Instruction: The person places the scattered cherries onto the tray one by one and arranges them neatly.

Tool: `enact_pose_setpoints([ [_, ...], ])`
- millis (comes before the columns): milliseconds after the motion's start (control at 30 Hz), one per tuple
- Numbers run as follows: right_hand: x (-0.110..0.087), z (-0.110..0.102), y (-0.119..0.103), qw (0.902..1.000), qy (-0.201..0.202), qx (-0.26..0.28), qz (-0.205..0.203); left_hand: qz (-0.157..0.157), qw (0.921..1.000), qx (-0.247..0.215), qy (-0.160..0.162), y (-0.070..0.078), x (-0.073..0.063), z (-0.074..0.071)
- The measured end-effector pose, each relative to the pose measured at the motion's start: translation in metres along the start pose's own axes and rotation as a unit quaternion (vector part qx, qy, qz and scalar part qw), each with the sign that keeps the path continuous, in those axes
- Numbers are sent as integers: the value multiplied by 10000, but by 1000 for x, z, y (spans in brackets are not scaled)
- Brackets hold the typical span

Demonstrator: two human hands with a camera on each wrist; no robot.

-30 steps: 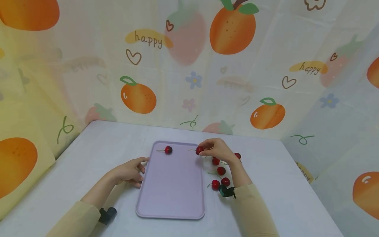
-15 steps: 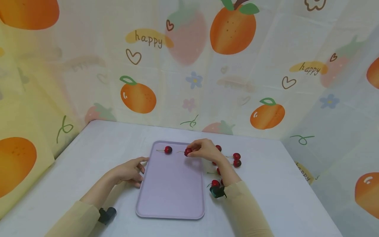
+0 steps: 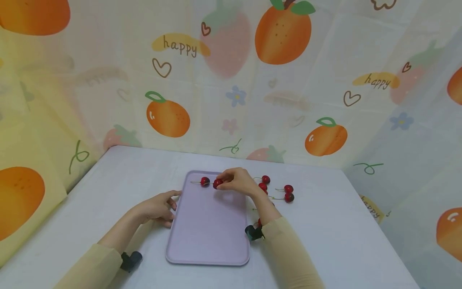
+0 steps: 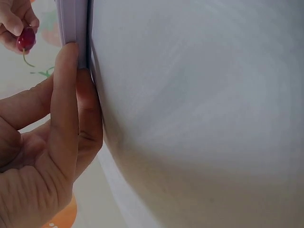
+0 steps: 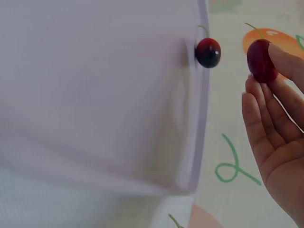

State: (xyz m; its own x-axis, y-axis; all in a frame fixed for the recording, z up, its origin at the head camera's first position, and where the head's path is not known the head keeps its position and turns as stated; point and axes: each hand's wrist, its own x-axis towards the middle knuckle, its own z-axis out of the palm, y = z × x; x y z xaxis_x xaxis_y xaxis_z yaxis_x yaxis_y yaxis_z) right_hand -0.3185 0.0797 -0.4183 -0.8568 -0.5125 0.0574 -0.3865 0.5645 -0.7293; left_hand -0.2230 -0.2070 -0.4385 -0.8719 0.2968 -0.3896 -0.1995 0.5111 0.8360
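A dark red cherry (image 3: 217, 184) is pinched between thumb and fingertips of my right hand (image 3: 239, 181), over the far part of the lilac tray (image 3: 207, 228). Its thin stem points left in the head view. Just left of it, another cherry (image 3: 205, 182) lies on the tray near the far rim; the right wrist view shows this cherry (image 5: 208, 53) apart from the held cherry (image 5: 262, 61). My left hand (image 3: 157, 208) is at the tray's left edge. In the left wrist view, fingertips of the left hand (image 4: 52, 128) touch the outside of the tray rim (image 4: 74, 23).
Several loose cherries (image 3: 288, 197) with stems lie on the white table (image 3: 325, 241) right of the tray, some partly hidden behind my right forearm. A fruit-printed cloth (image 3: 231, 120) stands behind the table. Small black devices are strapped at both wrists.
My right hand has carried the pinched cherry leftward, from the tray's right edge to beside the cherry lying on it. The left hand has stayed at the tray's left edge.
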Motion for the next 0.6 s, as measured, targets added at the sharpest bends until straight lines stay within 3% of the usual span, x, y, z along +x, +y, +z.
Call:
enact_pose_setpoints([
  [600,14,30,-15,9995,-283,117,-86,40,9999,-129,-33,0,0,-1],
])
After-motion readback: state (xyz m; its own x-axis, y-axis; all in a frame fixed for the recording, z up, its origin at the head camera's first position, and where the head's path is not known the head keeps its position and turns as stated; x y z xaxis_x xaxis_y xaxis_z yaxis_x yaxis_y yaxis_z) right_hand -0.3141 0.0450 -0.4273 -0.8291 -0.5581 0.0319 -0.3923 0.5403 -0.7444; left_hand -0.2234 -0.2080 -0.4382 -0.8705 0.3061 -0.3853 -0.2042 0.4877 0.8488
